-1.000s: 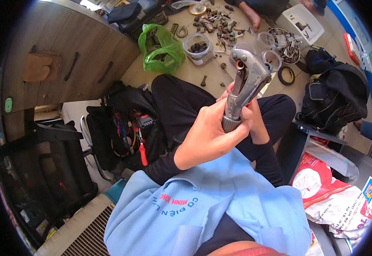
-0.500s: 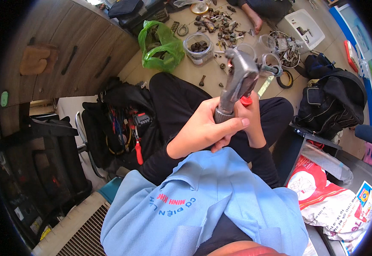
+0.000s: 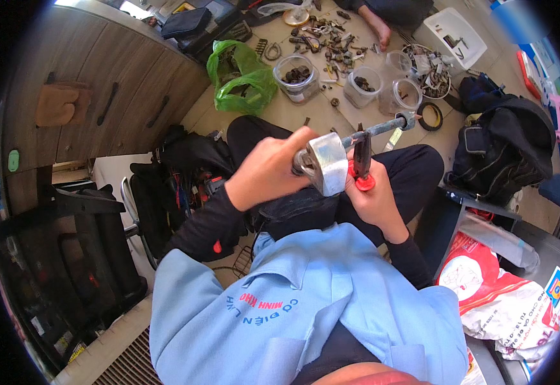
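Note:
In front of my lap, my left hand (image 3: 267, 168) is closed round the handle of a metal tool with a blocky silver head (image 3: 329, 164). My right hand (image 3: 371, 200) grips red-handled pliers (image 3: 361, 168), their dark jaws pointing up. A long grey bolt or rod (image 3: 384, 126) runs from behind the silver head to the right, past the plier jaws. A round nut-like piece (image 3: 407, 120) sits at its far end. Whether the jaws clamp the rod I cannot tell. My left fingers partly hide the tool's handle.
Loose metal fittings (image 3: 338, 48) lie on the tiled floor ahead, beside clear plastic jars (image 3: 297, 82) and a green bag (image 3: 245, 90). A black backpack (image 3: 501, 147) stands at right. A black tool bag (image 3: 187, 163) is at left. Another person's foot (image 3: 377, 27) is at the far side.
The metal tool has turned, so its silver head now faces me and sits lower. My left hand has moved left, apart from my right. The rod and pliers show more clearly.

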`<state>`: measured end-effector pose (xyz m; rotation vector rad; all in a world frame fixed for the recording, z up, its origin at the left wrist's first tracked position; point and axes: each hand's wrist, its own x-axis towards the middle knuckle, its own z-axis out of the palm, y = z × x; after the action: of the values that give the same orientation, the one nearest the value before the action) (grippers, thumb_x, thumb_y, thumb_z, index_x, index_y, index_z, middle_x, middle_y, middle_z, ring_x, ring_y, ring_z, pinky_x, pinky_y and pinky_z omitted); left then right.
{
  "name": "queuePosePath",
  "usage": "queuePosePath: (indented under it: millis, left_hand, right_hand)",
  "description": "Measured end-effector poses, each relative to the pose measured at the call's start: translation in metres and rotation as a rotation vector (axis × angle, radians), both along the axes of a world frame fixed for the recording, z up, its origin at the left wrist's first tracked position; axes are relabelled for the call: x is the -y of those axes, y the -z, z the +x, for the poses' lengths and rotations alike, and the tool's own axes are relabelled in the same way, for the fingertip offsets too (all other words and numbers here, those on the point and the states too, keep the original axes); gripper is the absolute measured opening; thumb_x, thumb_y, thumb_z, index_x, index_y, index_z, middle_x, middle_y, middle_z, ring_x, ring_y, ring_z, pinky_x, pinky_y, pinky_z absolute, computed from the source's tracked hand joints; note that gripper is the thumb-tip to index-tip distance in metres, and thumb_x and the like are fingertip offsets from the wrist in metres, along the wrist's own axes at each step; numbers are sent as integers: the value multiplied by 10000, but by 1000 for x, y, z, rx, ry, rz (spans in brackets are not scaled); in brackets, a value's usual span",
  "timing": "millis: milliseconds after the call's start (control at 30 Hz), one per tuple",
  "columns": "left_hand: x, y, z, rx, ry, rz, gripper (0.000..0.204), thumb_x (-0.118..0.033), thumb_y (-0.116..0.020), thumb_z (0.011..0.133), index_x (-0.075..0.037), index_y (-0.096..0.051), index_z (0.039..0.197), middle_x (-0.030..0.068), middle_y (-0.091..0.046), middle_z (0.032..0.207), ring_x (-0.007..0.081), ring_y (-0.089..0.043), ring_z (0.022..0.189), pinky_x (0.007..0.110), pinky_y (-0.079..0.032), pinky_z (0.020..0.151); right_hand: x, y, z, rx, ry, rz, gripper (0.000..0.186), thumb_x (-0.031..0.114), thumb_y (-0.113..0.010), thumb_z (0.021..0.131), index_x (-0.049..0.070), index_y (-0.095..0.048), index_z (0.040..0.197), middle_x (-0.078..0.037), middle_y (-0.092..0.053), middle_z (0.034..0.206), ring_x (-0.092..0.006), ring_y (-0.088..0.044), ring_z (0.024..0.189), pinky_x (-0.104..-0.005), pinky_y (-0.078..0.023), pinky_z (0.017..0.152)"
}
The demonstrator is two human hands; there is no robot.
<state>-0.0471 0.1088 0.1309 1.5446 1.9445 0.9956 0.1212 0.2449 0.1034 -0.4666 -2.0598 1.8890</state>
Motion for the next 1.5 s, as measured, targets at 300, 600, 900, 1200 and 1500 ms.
queuePosePath:
  millis: [300, 600, 900, 1200, 1500]
  left_hand:
    - [-12, -46, -70, -1064, 87, 396, 371, -102, -722, 698, -57, -652, 1060, 44, -623, 788, 208, -651, 725, 341, -518, 586]
    - [-36, -32, -37, 536, -399, 347, 288, -28, -578, 906, -21, -516, 1187, 126, -644, 851, 294, -637, 706, 401, -537, 632]
    - [-26, -14, -31, 1665, -466, 426, 132, -155, -587, 927, -40, -556, 869, 43, -497, 698, 162, -480, 594, 353, -431, 635]
    - [-16, -20, -19, 1402, -230, 518, 282, -148, -571, 935, -121, -452, 680, -32, -363, 528, 92, -350, 424, 358, -436, 600]
    - [-10, -63, -22, 654, 207, 199, 151, -48, -649, 874, -9, -611, 733, 47, -605, 631, 130, -558, 538, 281, -430, 524]
  right_hand:
    - [4, -1, 22, 171, -193, -212, 282, 248, -706, 903, 31, -570, 786, 9, -533, 653, -57, -472, 619, -280, -422, 544]
    - [11, 23, 24, 158, -60, 33, 324, 282, -682, 915, -4, -544, 850, -128, -525, 617, -234, -503, 556, -370, -427, 569]
    - [-8, 20, 15, 286, 44, 453, 259, 228, -686, 877, 15, -541, 853, -228, -598, 690, -463, -601, 723, -491, -466, 611]
    - [-1, 25, 21, 224, -115, 146, 275, 245, -678, 913, 17, -542, 841, -82, -524, 603, -193, -504, 556, -330, -422, 556]
    - [1, 27, 20, 336, -260, -164, 246, 233, -671, 927, 42, -545, 836, 52, -460, 663, -66, -415, 617, -258, -378, 570]
